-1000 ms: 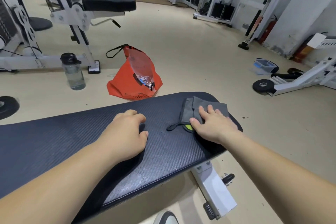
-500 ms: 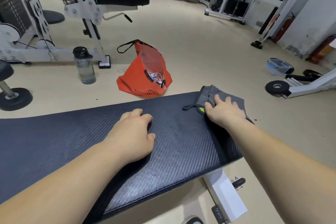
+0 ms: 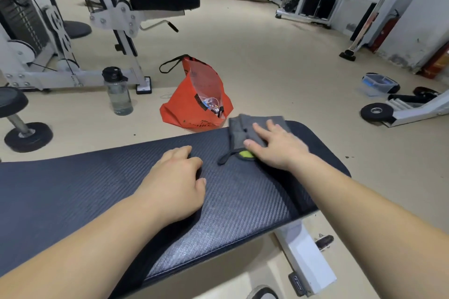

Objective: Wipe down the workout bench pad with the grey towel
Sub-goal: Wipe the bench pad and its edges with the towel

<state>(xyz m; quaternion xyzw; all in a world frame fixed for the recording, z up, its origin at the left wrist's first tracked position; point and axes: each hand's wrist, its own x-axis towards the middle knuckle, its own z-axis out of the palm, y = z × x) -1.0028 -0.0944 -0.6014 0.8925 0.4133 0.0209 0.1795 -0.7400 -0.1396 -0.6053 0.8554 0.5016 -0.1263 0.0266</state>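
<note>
— Grey cloth, is it? Where is it lying?

— The grey towel is on the far edge of the bench pad, toward the right end. My right hand lies flat on it, fingers straight, pressing down.

— How much of it can you see?

— About half. My palm covers the rest, and the towel is blurred. A green tag and a loop poke out beside my thumb. The pad's left end is cut off by the frame.

— And your other hand?

— My left hand rests mid-pad, fingers loosely curled, gripping nothing; the fingertips are tucked out of sight.

— What's different from half a second ago?

— The towel and my right hand have slid left from the pad's far right corner. My left hand stayed put.
</note>
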